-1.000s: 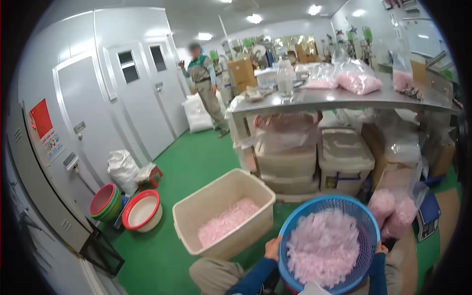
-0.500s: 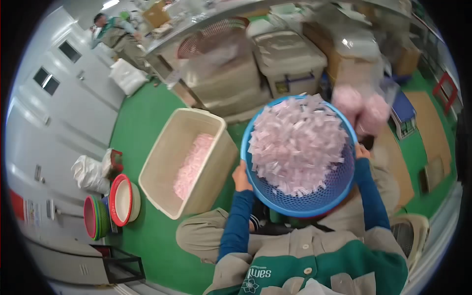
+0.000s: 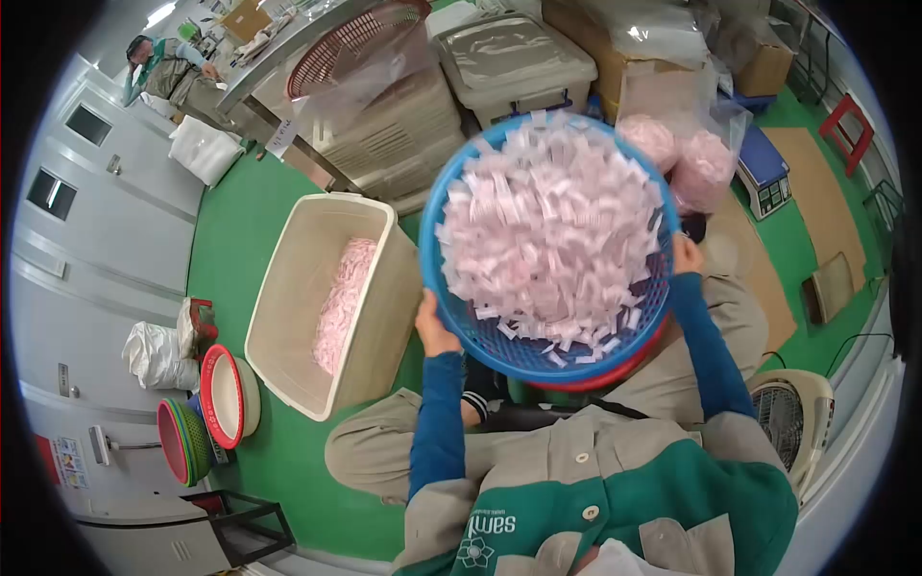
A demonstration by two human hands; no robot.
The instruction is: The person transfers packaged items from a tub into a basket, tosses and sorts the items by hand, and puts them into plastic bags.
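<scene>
A round blue basket (image 3: 459, 322) full of small pale pink pieces (image 3: 552, 226) is held up in front of me, over a red basin (image 3: 615, 374). My left hand (image 3: 434, 326) grips its rim at the left, and my right hand (image 3: 686, 254) grips the rim at the right. Some of the pieces look blurred, as if loose above the heap. To the left, a large cream tub (image 3: 274, 317) stands on the floor with more pink pieces (image 3: 343, 307) at its bottom.
A person (image 3: 173, 72) stands at the far left beside a white sack (image 3: 205, 151). Lidded boxes (image 3: 519, 67) sit beyond the basket. Bags of pink pieces (image 3: 701, 168) and a blue scale (image 3: 764, 171) are at the right; a fan (image 3: 783, 422) stands near my right side.
My view has tilted down. Both hands have kept hold of the blue basket, which now appears higher in view, and the pieces have shifted and spread inside it.
</scene>
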